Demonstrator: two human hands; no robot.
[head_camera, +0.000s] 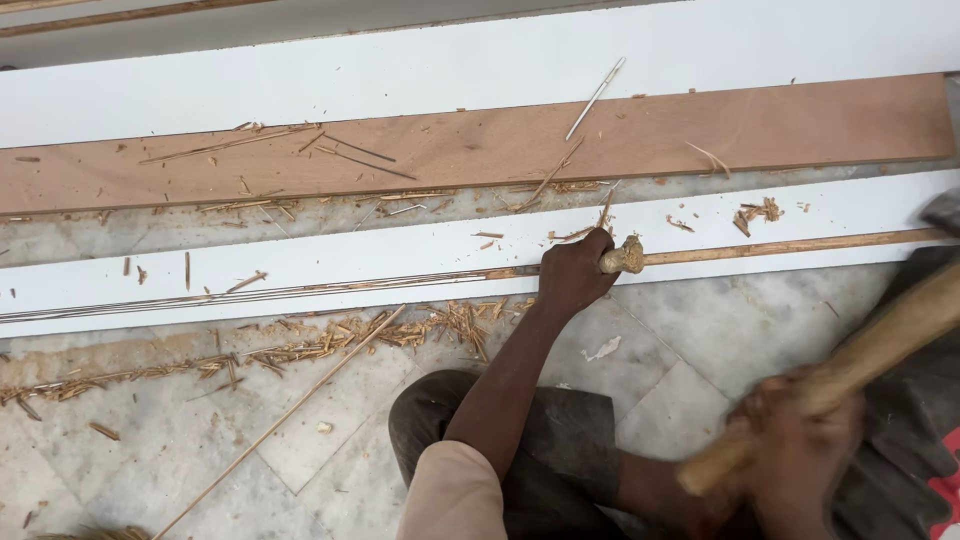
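Marble floor (690, 350), white board (300, 265), chisel (625, 257)

Brown plank (480, 150), floor tiles (700, 340) (chip-strewn)

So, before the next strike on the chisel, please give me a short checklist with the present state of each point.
1. Left hand grips the chisel below its mushroomed head: ok.
2. Chisel tip placed on the white board: cannot tell, the hand hides it.
3. Right hand holds the wooden mallet handle: ok, though blurred.
4. Fingers clear of the struck end: not ok, they lie very near.
5. Wood splinters litter the marble floor: not ok.
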